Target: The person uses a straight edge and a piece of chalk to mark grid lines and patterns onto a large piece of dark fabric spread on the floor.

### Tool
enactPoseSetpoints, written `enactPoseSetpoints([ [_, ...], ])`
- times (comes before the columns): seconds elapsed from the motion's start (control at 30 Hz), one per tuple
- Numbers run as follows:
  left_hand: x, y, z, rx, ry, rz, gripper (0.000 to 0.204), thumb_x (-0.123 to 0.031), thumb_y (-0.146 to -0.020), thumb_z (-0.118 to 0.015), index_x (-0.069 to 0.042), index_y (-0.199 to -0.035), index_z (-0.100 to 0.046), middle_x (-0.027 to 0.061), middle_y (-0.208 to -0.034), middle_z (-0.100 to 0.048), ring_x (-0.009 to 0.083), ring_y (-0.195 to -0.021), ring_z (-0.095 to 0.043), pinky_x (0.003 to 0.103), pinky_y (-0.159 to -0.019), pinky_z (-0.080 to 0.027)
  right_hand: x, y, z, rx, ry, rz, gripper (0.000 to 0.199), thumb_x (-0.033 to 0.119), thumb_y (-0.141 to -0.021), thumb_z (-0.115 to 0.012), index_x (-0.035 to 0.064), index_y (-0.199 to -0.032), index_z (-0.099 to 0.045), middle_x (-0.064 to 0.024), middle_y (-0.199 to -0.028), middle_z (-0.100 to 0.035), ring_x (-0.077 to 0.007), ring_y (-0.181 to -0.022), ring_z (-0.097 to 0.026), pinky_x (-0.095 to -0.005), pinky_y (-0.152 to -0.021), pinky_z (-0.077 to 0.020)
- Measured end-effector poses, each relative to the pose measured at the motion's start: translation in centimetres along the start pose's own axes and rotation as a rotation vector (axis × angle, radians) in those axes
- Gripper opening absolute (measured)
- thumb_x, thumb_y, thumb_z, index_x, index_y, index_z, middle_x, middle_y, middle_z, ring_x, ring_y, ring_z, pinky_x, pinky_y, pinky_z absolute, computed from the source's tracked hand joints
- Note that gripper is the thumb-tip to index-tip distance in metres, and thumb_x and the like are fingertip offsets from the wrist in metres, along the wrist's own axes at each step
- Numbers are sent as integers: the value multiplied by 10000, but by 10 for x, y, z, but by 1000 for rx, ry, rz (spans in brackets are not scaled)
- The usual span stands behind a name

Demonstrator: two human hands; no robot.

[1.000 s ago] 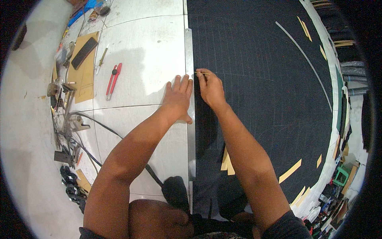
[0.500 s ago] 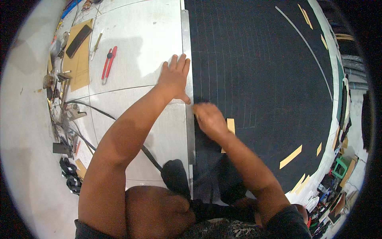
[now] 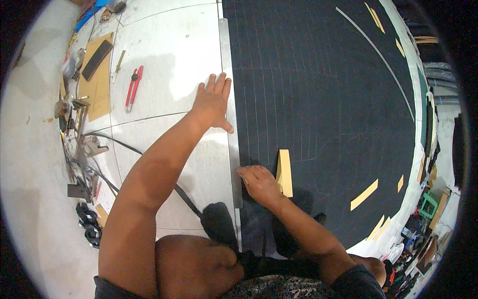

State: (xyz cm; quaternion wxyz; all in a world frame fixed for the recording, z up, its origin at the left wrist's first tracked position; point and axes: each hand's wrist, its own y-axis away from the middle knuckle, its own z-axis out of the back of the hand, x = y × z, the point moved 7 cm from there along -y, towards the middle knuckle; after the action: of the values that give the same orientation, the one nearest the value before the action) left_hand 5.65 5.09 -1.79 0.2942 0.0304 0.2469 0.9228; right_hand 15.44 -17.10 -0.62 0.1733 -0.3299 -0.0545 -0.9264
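A long metal straightedge (image 3: 232, 134) lies along the left edge of a large dark sheet of fabric (image 3: 323, 104) marked with thin pale lines. My left hand (image 3: 212, 103) is open, fingers spread, pressing on the straightedge and the white floor beside it. Farther down, my right hand (image 3: 260, 184) rests on the fabric at the straightedge's right side, its fingers pinched together. Whatever they may hold is hidden beneath them. Just right of that hand are tan card strips (image 3: 285, 172), partly overlapping.
On the floor to the left lie a red-handled cutter (image 3: 134, 88), a dark phone (image 3: 97, 61) on tan card (image 3: 101, 102), and a black cable (image 3: 184, 197). More tan strips (image 3: 364, 195) and a curved pale strip (image 3: 383, 56) rest on the fabric. A green stool (image 3: 428, 205) stands among clutter at right.
My right hand has slid toward me along the straightedge. My left hand keeps its spread hold. The view has shifted slightly.
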Motion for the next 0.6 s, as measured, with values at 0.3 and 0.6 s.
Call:
enactPoseSetpoints([
  [0.3,4,0,-1,-4,-5,2,1437,-614,-520,-909,27,-1570,-166,216,-1649,-147,430,-1521,-149,579,-1180,-258,-33,-95,19,-95,1,-69,116,63,-921,-607,6,-1020,-624,-202,-955,-658,-405,-909,-634,-492,-821,-488],
  [0.6,2,0,-4,-37,43,-18,1436,-624,-521,-893,25,-1574,-162,222,-1654,-126,437,-1521,-140,590,-1192,-219,-87,-216,73,-373,-168,-173,201,177,-1000,-567,6,-1056,-657,-213,-998,-694,-422,-925,-658,-464,-795,-520],
])
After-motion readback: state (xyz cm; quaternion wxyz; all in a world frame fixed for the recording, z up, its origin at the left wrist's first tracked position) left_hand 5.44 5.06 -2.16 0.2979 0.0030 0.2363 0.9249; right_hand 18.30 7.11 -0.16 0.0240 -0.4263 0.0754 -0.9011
